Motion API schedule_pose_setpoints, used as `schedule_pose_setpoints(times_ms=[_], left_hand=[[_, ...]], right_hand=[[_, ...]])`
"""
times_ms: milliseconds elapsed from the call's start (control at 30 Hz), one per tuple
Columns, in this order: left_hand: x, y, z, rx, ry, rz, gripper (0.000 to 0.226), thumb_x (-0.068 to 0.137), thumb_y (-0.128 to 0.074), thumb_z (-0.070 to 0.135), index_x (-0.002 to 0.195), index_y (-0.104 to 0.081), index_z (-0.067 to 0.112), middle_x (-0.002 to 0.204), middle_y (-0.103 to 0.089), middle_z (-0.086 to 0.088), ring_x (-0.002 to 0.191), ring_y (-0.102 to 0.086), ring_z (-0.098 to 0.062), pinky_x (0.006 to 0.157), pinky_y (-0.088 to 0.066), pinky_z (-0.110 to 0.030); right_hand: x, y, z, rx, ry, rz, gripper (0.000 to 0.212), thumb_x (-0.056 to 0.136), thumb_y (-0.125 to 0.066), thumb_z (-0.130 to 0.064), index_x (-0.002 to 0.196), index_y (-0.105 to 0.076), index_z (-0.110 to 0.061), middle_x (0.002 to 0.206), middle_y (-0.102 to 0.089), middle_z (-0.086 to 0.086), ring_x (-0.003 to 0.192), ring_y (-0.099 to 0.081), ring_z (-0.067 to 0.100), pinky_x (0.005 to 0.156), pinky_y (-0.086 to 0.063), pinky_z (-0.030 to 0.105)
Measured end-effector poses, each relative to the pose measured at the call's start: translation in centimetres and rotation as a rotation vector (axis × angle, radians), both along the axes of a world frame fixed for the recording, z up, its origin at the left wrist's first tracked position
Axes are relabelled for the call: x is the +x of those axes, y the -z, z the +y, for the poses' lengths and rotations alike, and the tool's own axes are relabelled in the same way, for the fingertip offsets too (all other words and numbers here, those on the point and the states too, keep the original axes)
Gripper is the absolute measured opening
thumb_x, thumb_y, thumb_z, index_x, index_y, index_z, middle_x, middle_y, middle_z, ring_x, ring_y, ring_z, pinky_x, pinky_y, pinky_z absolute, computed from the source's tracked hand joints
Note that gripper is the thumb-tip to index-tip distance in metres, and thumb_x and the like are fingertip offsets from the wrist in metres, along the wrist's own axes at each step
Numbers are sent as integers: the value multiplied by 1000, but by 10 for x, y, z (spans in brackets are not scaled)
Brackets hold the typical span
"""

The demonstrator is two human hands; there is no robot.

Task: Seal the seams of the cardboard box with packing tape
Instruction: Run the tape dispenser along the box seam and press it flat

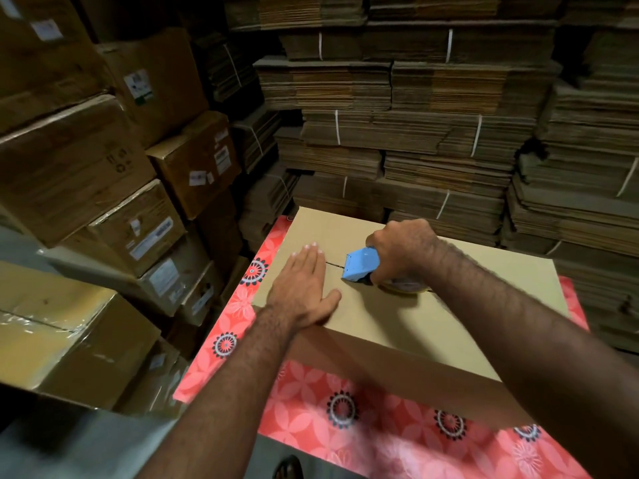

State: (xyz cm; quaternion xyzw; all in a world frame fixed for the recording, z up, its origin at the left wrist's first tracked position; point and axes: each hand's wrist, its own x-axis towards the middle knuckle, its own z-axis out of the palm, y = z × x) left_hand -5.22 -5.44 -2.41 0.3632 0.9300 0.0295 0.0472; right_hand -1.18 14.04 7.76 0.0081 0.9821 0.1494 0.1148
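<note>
Head view: tape dispenser [359, 268] nose leftward along seam [332, 263].

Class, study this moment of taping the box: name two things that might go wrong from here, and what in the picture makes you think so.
1. The left hand lies flat across the seam, just ahead of the blue dispenser; its toothed edge could catch the fingers.
2. The right hand pushes the dispenser along the box, which sits on a smooth patterned cloth; the box might slide and the tape run off the seam.

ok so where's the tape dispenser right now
In the head view the blue tape dispenser sits on top of the cardboard box, gripped by the right hand, just right of the flat left hand.
</note>
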Motion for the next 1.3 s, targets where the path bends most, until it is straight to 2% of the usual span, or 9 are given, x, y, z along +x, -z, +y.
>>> schedule_pose_setpoints(times_ms=[100,267,400,533,700,833,1000,1167,1300], left_hand=[[4,4,3,-3,77,31,95,83,-5,61,158,-5,2,167,-1,-16,155,0,-25,125,1,-40],[-3,4,-8,37,-157,69,109,83,-17,77,157,-7,-2,166,-3,-21,154,-1,-30,125,-2,-43],[0,7,-3,31,44,42,105,85,-13,75,157,-5,-1,166,1,-19,154,3,-27,125,3,-39],[0,11,-5,48,180,73,93,94,-22,71,159,-9,6,168,0,-10,155,1,-19,125,0,-41],[-23,10,-21,56,113,94,101,86,-16,79,160,-6,10,169,0,-4,154,1,-14,125,1,-40],[-33,6,-32,61,55,34,109,86,-27,82,159,1,6,167,8,-9,154,8,-18,123,7,-34],[-28,8,-23,27,18,50,119,77,-14,91,159,-3,5,168,5,-9,154,7,-18,125,3,-40],[-30,10,-25,13,10,52,121,74,-11,93,159,-2,6,168,3,-9,155,4,-19,125,0,-43],[-31,10,-24,21,19,55,121,75,-11,93,159,-3,6,168,2,-9,155,4,-19,125,0,-43]], right_hand=[[1,0,3,-11,2,-10,59,76,-64,-65,124,-60,-31,95,-62,-4,87,-60,18,68,-46,33],[0,1,6,-17,-1,-11,59,76,-64,-64,124,-60,-31,96,-62,-5,88,-61,18,69,-46,33],[-1,2,5,-2,-3,-16,60,76,-64,-65,125,-59,-31,95,-61,-4,87,-60,18,68,-46,32],[-4,4,5,-9,-5,-27,59,76,-64,-65,125,-59,-31,98,-64,-4,89,-61,17,67,-49,31],[-14,-4,4,-56,-3,8,59,74,-64,-66,124,-59,-35,102,-63,-3,89,-58,19,65,-44,32],[-28,-5,-13,-31,-19,-11,59,74,-65,-64,124,-61,-32,95,-61,-3,84,-58,19,64,-45,32],[-29,-2,-17,4,1,-55,56,76,-63,-63,120,-61,-30,90,-56,-4,83,-59,20,64,-44,33],[-8,-15,12,-69,0,4,65,68,-62,-73,125,-57,-42,103,-65,-3,95,-63,23,64,-43,31],[24,-25,50,-77,62,-18,68,66,-60,-76,127,-53,-47,102,-67,-8,94,-63,21,67,-50,33]])
